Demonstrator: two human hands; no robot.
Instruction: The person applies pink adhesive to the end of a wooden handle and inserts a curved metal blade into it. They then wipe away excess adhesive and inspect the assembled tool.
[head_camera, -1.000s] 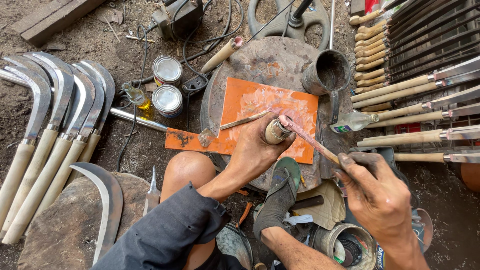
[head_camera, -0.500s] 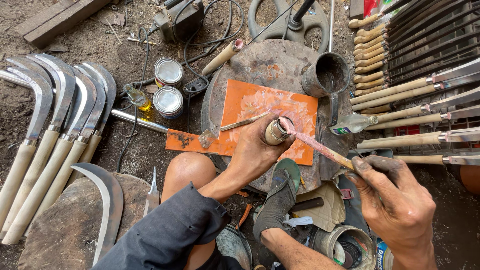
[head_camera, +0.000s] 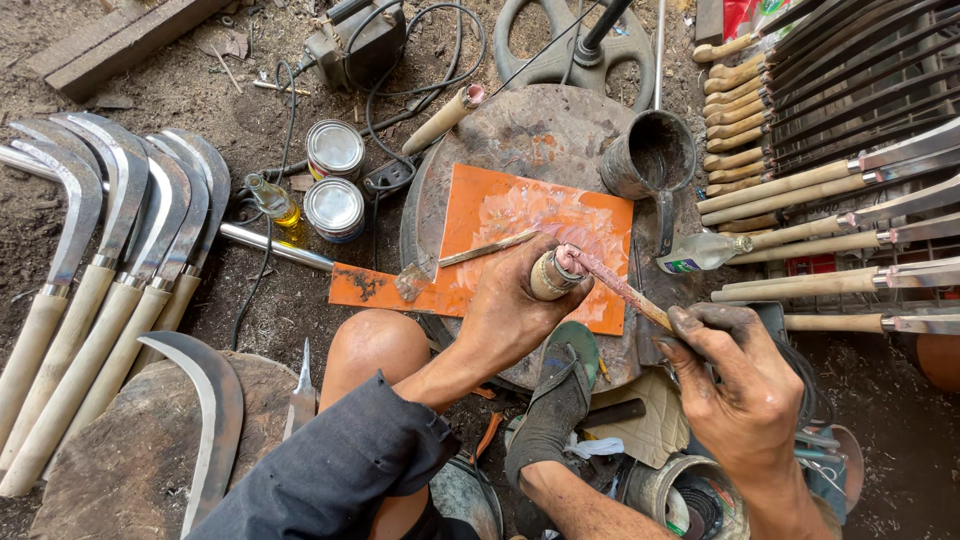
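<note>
My left hand (head_camera: 515, 310) grips a wooden handle (head_camera: 549, 275) with a metal collar, held over an orange tile (head_camera: 520, 250) smeared with pale paste. My right hand (head_camera: 735, 375) holds a thin stick (head_camera: 620, 290) whose pink-coated tip sits in the handle's open end. A second stick (head_camera: 485, 248) lies on the tile beside the left hand. The tile rests on a round rusty metal disc (head_camera: 520, 130).
Finished sickles with wooden handles (head_camera: 100, 260) lie at left, more handled blades (head_camera: 830, 190) at right. Two tins (head_camera: 335, 180), a small oil bottle (head_camera: 272, 200), a dark metal cup (head_camera: 655, 155), a bare sickle blade (head_camera: 205, 400) on a wood block, and my sandalled foot (head_camera: 560, 390) surround the work.
My right hand has shifted right and lower, still on the stick. The stick's tip stays at the handle's mouth. The left hand has barely moved.
</note>
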